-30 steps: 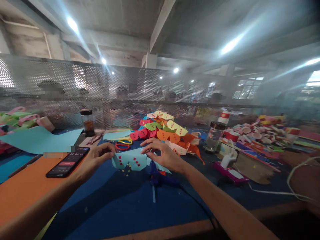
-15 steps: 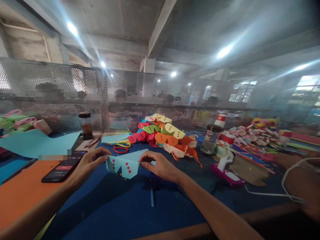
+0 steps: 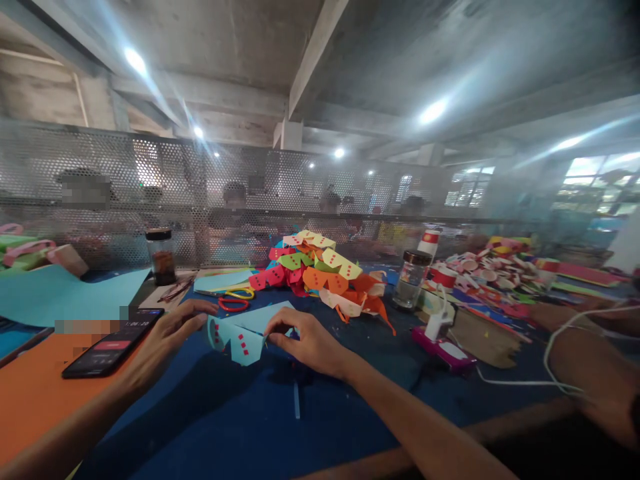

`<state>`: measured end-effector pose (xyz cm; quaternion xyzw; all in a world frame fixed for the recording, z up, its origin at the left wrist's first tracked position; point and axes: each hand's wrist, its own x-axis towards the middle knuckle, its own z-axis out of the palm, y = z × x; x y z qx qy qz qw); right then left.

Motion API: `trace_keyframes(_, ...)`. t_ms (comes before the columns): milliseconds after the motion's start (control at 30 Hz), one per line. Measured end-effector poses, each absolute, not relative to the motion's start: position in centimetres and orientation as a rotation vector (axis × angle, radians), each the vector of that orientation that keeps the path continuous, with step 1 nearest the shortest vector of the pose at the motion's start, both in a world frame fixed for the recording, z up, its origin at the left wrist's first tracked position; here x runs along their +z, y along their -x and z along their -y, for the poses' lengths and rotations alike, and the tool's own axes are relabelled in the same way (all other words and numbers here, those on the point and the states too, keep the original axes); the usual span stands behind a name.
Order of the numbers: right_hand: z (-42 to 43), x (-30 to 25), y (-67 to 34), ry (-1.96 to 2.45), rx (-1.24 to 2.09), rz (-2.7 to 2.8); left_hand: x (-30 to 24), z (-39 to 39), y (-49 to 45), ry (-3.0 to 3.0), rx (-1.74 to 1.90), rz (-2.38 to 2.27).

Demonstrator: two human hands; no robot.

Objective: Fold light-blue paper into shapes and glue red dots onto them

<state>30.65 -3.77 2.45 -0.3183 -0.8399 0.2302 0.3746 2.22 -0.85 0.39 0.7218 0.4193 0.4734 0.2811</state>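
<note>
Two hands met over the dark blue table mat (image 3: 215, 420), sharing a light blue paper strip with a zigzag lower edge and small red squares (image 3: 243, 341), which hung just above the mat between them. The left hand (image 3: 165, 340) lay with its fingers close together over the strip's left end, the thumb underneath. The right hand (image 3: 305, 340) pinched the right end between thumb and forefinger, its other fingers curled.

Half a second before, the strip had stretched nearly flat between the hands; now its left end was rolled round into a loop.

Just left of the left hand, a black phone with a lit screen (image 3: 113, 341) rested on an orange sheet (image 3: 30, 400). Beyond the strip lay scissors with red and yellow handles (image 3: 233, 300), then a heap of folded paper pieces in red, orange, green and yellow (image 3: 320, 273).

Right of the heap stood a clear glass jar with a dark lid (image 3: 410, 280); what it held could not be told. Far left, against the perforated metal screen (image 3: 300, 187), a second dark-lidded jar (image 3: 160, 257) held something brown in its lower part.
</note>
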Motion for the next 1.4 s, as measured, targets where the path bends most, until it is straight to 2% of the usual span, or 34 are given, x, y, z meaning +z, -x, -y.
trace_keyframes(600,3.5,1.7,-30.1,0.753,0.447,2.19,-0.5,0.0,-2.0,-2.197,1.352,-1.258)
trace_keyframes(1100,2.5,1.7,-29.1,0.806,0.358,2.247,-1.0,0.1,-2.4,-2.197,1.258,-1.332)
trace_keyframes(1400,2.0,1.4,-27.8,0.817,0.242,2.287,-0.5,1.7,-3.5,-2.406,1.354,-1.242)
